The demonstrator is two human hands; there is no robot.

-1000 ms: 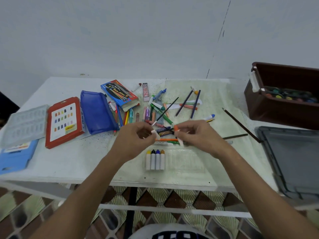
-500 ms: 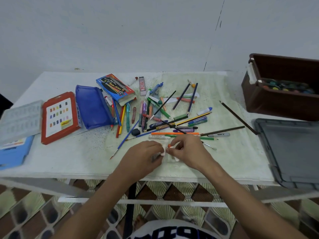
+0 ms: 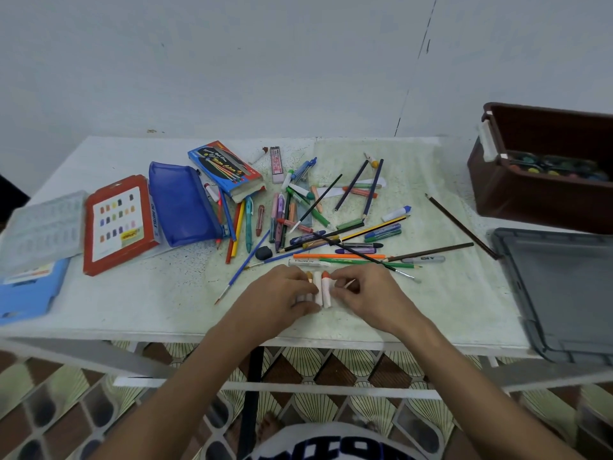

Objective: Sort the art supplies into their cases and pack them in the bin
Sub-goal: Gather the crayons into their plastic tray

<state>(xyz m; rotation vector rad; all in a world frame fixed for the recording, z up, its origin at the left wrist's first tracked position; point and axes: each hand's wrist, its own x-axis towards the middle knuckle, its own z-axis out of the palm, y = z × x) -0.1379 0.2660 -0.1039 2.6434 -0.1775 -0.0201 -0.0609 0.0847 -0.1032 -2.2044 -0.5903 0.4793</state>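
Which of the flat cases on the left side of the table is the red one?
The red case with the colour-swatch label, lying between the blue zip pouch and the clear tray; the others are blue or clear.

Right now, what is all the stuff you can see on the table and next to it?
table: one, white, speckled, under everything
loose pens, pencils, brushes and crayons: many, mixed colours, piled mid-table
pencil case: one, dark blue, left of the pile
pastel box: one, red, left of the pencil case
coloured-pencil box: one, blue, behind the pencil case
bin: one, brown, far right, paint pots inside
lid: one, grey, right edge
crayons in wrappers: several, white with coloured tips, between the hands
left hand: on the crayons
right hand: on the crayons
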